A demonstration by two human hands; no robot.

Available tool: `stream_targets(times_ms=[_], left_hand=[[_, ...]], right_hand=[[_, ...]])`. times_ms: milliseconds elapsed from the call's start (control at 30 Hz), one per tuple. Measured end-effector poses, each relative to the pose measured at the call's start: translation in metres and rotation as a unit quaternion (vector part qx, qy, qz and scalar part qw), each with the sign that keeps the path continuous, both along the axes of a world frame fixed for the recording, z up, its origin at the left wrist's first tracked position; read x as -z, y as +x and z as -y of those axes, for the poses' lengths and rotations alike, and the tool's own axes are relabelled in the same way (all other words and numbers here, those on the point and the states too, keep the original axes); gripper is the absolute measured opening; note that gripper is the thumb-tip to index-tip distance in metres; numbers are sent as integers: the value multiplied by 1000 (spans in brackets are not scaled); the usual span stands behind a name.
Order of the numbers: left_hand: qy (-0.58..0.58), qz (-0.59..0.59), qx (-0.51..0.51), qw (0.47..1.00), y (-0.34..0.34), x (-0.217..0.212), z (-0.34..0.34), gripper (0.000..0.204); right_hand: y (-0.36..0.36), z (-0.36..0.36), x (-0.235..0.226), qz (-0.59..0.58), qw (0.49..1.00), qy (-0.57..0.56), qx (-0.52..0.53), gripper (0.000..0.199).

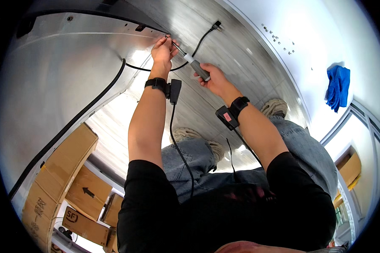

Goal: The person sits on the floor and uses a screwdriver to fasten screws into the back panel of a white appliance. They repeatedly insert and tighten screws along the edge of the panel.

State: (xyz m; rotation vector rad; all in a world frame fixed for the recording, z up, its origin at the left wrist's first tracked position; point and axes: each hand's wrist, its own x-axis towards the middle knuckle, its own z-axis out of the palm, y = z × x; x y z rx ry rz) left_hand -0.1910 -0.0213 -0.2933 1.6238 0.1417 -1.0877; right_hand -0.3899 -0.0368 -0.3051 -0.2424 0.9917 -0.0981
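A screwdriver (197, 68) with a grey and white handle slants toward the corner of a large silver metal panel (84, 46). My right hand (215, 80) is closed around the end of its handle. At the other end, my left hand (162, 51) is closed with its fingertips about the shaft's tip, right at the panel's dark edge. Those fingers partly hide the tip, and any screw there is too small to make out. A black power cable (107, 90) comes out of the panel, passes behind my left wrist and the screwdriver, and ends in a plug (216, 26) on the floor.
Several small screws (276, 38) lie scattered on a white surface (299, 59) at the right, with a crumpled blue cloth (338, 87) nearby. Cardboard boxes (88, 192) stand at the lower left. Black wrist devices (175, 92) with trailing cables sit on both my forearms.
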Motion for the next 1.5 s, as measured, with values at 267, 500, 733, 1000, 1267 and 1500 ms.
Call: stream_targets(times_ms=[267,500,733,1000,1267,1500], left_hand=[[4,10,3,1000,0,-4,3,12],[13,20,0,1000,2,1,1,12],[14,32,38,999,4,0,2,11],[-8,34,61,998,3,0,-1,18],[-26,30,70,997,6,8,-4,23],[10,46,41,998,2,10,-1,32]], right_hand=[[-4,7,4,14,999,36,13,26],[-1,6,5,22,996,81,11,28],[-5,8,20,107,981,161,4,32],[2,4,16,20,993,111,13,22],[8,-3,16,-31,999,-22,-1,23],[4,4,9,-14,1000,-1,-15,20]])
